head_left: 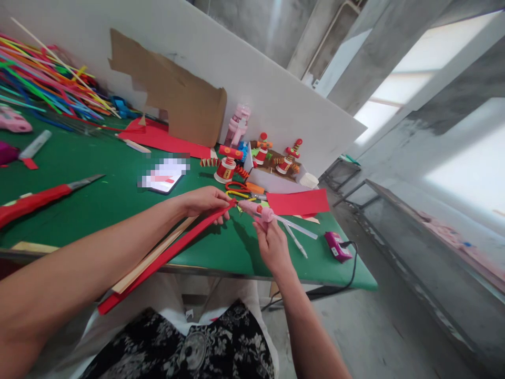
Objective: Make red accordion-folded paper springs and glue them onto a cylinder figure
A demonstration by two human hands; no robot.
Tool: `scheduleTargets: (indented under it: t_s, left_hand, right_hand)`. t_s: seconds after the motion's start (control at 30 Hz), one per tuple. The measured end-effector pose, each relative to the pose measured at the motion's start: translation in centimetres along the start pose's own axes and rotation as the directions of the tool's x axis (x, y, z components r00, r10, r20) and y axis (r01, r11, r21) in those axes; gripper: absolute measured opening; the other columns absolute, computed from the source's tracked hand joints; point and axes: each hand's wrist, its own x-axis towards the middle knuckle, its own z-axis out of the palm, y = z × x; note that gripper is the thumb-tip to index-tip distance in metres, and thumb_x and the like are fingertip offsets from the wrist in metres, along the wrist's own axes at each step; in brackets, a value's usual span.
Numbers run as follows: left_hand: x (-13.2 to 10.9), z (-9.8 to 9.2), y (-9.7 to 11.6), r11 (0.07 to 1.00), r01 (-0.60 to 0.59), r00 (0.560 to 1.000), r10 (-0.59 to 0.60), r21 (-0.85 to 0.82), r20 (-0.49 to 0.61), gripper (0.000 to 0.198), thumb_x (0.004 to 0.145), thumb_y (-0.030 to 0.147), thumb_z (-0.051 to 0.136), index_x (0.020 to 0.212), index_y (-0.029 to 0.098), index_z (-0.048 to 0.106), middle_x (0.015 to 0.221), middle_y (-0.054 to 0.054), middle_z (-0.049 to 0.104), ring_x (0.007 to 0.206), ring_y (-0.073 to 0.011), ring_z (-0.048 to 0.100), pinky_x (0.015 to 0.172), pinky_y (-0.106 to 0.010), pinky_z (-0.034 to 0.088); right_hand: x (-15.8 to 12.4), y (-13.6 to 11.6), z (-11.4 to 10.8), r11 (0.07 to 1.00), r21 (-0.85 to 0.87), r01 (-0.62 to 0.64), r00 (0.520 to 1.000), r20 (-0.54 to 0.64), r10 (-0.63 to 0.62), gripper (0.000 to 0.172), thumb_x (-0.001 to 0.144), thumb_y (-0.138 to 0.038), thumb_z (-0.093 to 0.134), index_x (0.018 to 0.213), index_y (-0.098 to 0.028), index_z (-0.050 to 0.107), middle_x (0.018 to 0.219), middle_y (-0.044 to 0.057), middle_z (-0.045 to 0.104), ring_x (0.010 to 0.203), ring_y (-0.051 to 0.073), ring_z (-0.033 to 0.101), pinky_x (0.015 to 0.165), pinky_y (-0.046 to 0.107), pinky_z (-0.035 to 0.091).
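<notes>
My left hand pinches the far end of a long red paper strip, which runs back toward me over the table edge. Beside that strip lies a pale tan strip; whether the hand also holds it I cannot tell. My right hand is wrapped round a pink glue gun, a clear glue stick sticking out of its back. The gun's nozzle points left and is close to the strip's end; whether they touch is too small to see.
Paper-cup figures with folded arms stand behind my hands, near scissors. A phone and a large red-handled knife lie left. Red paper and a purple box with a cable are right. Colourful pipe cleaners fill the far left.
</notes>
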Motion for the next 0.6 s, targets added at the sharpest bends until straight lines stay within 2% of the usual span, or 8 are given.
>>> scheduleTargets:
  t_s: [0.2, 0.43, 0.6]
  left_hand:
    - [0.07, -0.04, 0.01, 1.000, 0.009, 1.000, -0.009, -0.009, 0.006, 0.029, 0.069, 0.034, 0.078, 0.084, 0.012, 0.067, 0.072, -0.009, 0.074, 0.053, -0.0172, 0.067, 0.051, -0.026, 0.055]
    - [0.06, -0.04, -0.03, 1.000, 0.007, 1.000, -0.007, -0.012, 0.007, 0.029, 0.069, 0.034, 0.078, 0.086, 0.012, 0.068, 0.072, -0.008, 0.074, 0.053, -0.0166, 0.067, 0.050, -0.025, 0.054]
    - [0.12, -0.11, -0.14, 1.000, 0.005, 1.000, -0.005, -0.014, 0.002, 0.026, 0.072, 0.033, 0.076, 0.086, 0.012, 0.068, 0.072, -0.008, 0.074, 0.053, -0.0171, 0.067, 0.052, -0.027, 0.055]
  right_hand:
    - [-0.04, -0.10, 0.05, 1.000, 0.019, 0.019, 1.000, 0.009, -0.019, 0.038, 0.098, -0.037, 0.039, 0.120, -0.012, 0.058, 0.112, 0.018, 0.068, 0.103, 0.028, 0.067, 0.088, 0.038, 0.053]
    - [-0.01, -0.06, -0.09, 1.000, 0.010, -0.017, 1.000, 0.006, 0.017, 0.038, 0.098, -0.037, 0.039, 0.117, -0.011, 0.059, 0.108, 0.019, 0.069, 0.099, 0.029, 0.067, 0.085, 0.038, 0.053]
    - [0.12, -0.30, -0.20, 0.996, 0.082, -0.031, 0.999, 0.011, 0.030, 0.037, 0.096, -0.037, 0.041, 0.119, -0.013, 0.058, 0.112, 0.018, 0.068, 0.105, 0.029, 0.065, 0.089, 0.039, 0.052]
